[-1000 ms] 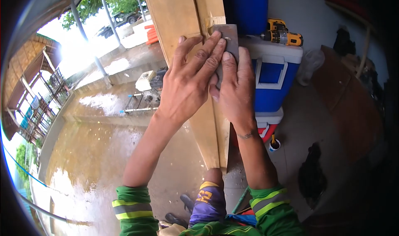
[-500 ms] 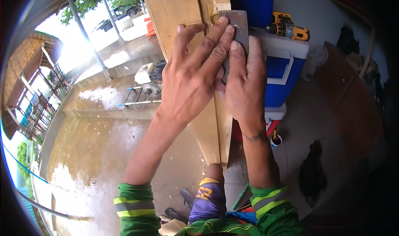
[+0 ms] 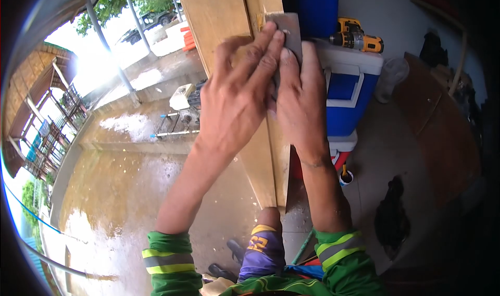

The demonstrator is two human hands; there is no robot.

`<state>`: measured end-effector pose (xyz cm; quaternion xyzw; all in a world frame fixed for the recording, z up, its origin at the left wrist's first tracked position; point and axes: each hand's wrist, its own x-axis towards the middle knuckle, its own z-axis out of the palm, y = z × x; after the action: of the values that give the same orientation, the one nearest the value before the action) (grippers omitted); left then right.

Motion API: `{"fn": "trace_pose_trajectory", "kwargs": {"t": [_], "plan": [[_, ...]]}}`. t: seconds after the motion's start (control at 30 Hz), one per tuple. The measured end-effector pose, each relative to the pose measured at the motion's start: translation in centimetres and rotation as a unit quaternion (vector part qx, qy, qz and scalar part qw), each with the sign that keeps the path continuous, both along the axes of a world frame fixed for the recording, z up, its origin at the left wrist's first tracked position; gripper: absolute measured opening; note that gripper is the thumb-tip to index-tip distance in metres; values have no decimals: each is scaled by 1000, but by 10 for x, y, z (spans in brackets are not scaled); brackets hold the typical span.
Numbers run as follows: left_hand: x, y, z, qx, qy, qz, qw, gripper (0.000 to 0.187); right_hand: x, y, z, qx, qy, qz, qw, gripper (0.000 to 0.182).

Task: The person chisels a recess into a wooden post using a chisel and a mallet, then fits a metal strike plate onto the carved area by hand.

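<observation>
A flat grey metal blade (image 3: 288, 25) lies against the edge of a long wooden door panel (image 3: 216, 12). My right hand (image 3: 301, 106) is closed around the blade's right side, with the thumb along its face. My left hand (image 3: 232, 101) presses two fingertips onto the blade near its upper end. Its other fingers are bent over the wood. Much of the blade's lower part is hidden under both hands. Beside the blade's top, a pale cut patch (image 3: 260, 21) shows in the wood. The panel's near end touches my knee (image 3: 269, 215).
A yellow and black cordless drill (image 3: 359, 41) lies on a blue and white cooler (image 3: 346, 108) at the right. Below is a small cup (image 3: 346, 178) with a yellow handle in it. Wet concrete (image 3: 120, 192) spreads at left, with a small engine (image 3: 187, 111) on a frame.
Both hands and the blade have shifted slightly left in view, with the blade now covering more of the pale cut patch. The drill and cooler also appear slightly farther left.
</observation>
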<state>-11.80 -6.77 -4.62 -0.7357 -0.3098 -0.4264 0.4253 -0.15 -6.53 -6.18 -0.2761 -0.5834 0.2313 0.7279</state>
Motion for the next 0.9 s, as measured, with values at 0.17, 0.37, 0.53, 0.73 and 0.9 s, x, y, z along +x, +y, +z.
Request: {"fn": "trace_pose_trajectory", "kwargs": {"t": [0.17, 0.37, 0.53, 0.73, 0.9], "plan": [[3, -5, -3, -10, -3, 7, 1000, 56, 1, 0, -5, 1, -17, -25, 1000, 29], [5, -10, 8, -5, -22, 7, 1000, 42, -2, 3, 2, 30, -13, -31, 999, 30], [4, -14, 10, -5, -6, 33, 999, 48, -4, 16, -7, 34, -28, -41, 998, 34], [0, -20, 5, -71, 9, 21, 997, 57, 2, 16, -20, -30, -15, 41, 999, 40], [8, -59, -136, -229, 139, -39, 963, 70, 66, -56, -158, -217, -137, 125, 959, 37]]}}
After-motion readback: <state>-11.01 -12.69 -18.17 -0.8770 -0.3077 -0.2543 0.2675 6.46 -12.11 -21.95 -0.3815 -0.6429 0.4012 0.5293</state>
